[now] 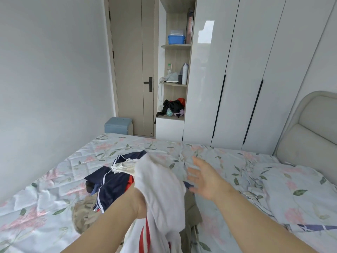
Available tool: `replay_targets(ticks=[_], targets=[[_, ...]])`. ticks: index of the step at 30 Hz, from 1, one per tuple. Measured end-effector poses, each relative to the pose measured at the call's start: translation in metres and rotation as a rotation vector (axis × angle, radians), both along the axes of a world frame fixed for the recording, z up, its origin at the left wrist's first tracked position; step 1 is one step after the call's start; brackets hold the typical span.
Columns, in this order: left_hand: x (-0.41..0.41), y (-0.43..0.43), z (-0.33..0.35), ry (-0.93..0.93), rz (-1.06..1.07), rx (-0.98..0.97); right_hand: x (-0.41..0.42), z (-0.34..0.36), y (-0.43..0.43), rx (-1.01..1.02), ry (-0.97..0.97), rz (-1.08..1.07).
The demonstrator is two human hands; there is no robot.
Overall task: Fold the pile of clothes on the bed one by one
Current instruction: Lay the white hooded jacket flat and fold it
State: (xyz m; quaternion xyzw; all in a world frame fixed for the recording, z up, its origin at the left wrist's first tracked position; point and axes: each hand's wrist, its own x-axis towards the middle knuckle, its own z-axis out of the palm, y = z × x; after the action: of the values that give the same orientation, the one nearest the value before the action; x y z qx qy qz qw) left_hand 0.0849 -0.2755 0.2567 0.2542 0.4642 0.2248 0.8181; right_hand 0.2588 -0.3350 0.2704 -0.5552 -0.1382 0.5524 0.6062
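- The fingers [193, 174] of our right hand [202, 178] are straight and spread and hold nothing. The hand hovers above the sheet just beside the lifted cloth, and we judge it is about to catch a free edge.
- The fingers of our left hand [140, 202] are buried under the white garment [160, 187], so we cannot tell how they are curled. The cloth hangs from this hand and bunches over it.
- We judge it is held up this way to pull one piece free of the others, as the task takes them one at a time.
- The pile [102, 199] lies on the bed [54, 179], just left of and below the raised garment. A navy garment [116, 179] with white stripes is on top and a tan piece [82, 214] lies at the near edge.
- A red-striped cloth [144, 236] hangs below the left wrist. We cannot tell whether it belongs to the white garment.
- The open sheet to the right, in front of the pillow [291, 189], looks to us like the natural place to spread the piece flat.
- No folded clothes show anywhere, so we take the task as barely begun.
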Motion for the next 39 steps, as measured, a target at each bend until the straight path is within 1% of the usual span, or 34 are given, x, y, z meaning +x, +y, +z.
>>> replay_targets(ticks=[1, 2, 4, 5, 6, 8, 9, 10, 12, 14, 17, 19, 20, 21, 22, 23, 25, 26, 28, 30, 31, 33, 34, 36, 37, 38, 39], targets=[[0.002, 0.005, 0.001, -0.005, 0.044, -0.025, -0.002, -0.010, -0.005, -0.061, -0.105, 0.096], [0.002, 0.007, 0.005, -0.005, 0.059, -0.027, -0.006, -0.020, -0.010, -0.082, -0.156, 0.198], [0.004, 0.012, 0.011, 0.068, 0.142, -0.039, -0.019, -0.046, -0.017, -0.107, -0.198, 0.407], [0.005, 0.017, 0.011, 0.069, 0.159, -0.047, -0.029, -0.053, -0.017, -0.114, -0.219, 0.497], [0.006, 0.017, 0.013, 0.069, 0.152, -0.052, -0.035, -0.063, -0.014, -0.109, -0.268, 0.523], [0.007, 0.021, 0.013, 0.064, 0.102, -0.046, -0.041, -0.067, -0.007, -0.050, -0.413, 0.484], [0.007, 0.023, 0.013, 0.067, 0.090, -0.033, -0.040, -0.066, -0.005, -0.019, -0.450, 0.422], [0.005, 0.024, 0.015, 0.054, 0.081, -0.020, -0.035, -0.063, -0.002, 0.003, -0.444, 0.347], [0.002, 0.027, 0.019, 0.047, 0.075, 0.009, -0.025, -0.042, 0.002, 0.040, -0.289, 0.213], [-0.001, 0.029, 0.029, 0.009, 0.060, 0.045, -0.015, -0.008, 0.008, 0.123, -0.119, 0.150], [-0.003, 0.035, 0.048, -0.097, 0.047, 0.098, -0.002, 0.061, 0.018, 0.230, 0.012, -0.003], [-0.003, 0.041, 0.063, -0.188, 0.042, 0.128, 0.009, 0.098, 0.023, 0.374, 0.130, -0.161], [-0.003, 0.044, 0.071, -0.221, 0.039, 0.128, 0.014, 0.105, 0.024, 0.464, 0.181, -0.238], [-0.002, 0.048, 0.075, -0.248, 0.049, 0.126, 0.011, 0.104, 0.021, 0.527, 0.183, -0.236], [0.000, 0.047, 0.079, -0.260, 0.046, 0.130, 0.007, 0.092, 0.016, 0.522, 0.126, -0.179], [0.003, 0.048, 0.077, -0.259, 0.029, 0.140, 0.002, 0.070, 0.011, 0.420, 0.031, -0.092], [0.010, 0.044, 0.070, -0.225, -0.017, 0.134, -0.012, 0.014, 0.003, 0.145, -0.206, 0.173], [0.012, 0.042, 0.065, -0.205, -0.032, 0.132, -0.011, -0.006, 0.001, 0.039, -0.326, 0.253], [0.010, 0.038, 0.054, -0.129, -0.045, 0.141, 0.006, -0.028, 0.002, -0.084, -0.508, 0.259], [0.002, 0.040, 0.046, -0.048, -0.054, 0.170, 0.020, -0.014, 0.002, -0.151, -0.600, 0.176], [-0.002, 0.042, 0.045, -0.023, -0.067, 0.205, 0.026, 0.002, 0.005, -0.129, -0.604, 0.150], [-0.010, 0.047, 0.052, -0.033, -0.083, 0.289, 0.033, 0.047, 0.010, 0.023, -0.547, 0.111], [-0.014, 0.049, 0.061, -0.089, -0.067, 0.346, 0.034, 0.075, 0.012, 0.137, -0.499, 0.055], [-0.017, 0.062, 0.077, -0.207, 0.040, 0.464, 0.037, 0.116, 0.014, 0.423, -0.370, -0.066], [-0.018, 0.066, 0.083, -0.230, 0.066, 0.487, 0.030, 0.122, 0.010, 0.509, -0.336, -0.046], [-0.017, 0.066, 0.085, -0.196, 0.029, 0.486, 0.025, 0.114, 0.007, 0.490, -0.345, 0.005], [-0.015, 0.066, 0.080, -0.119, -0.037, 0.477, 0.022, 0.094, 0.006, 0.377, -0.390, 0.082]])
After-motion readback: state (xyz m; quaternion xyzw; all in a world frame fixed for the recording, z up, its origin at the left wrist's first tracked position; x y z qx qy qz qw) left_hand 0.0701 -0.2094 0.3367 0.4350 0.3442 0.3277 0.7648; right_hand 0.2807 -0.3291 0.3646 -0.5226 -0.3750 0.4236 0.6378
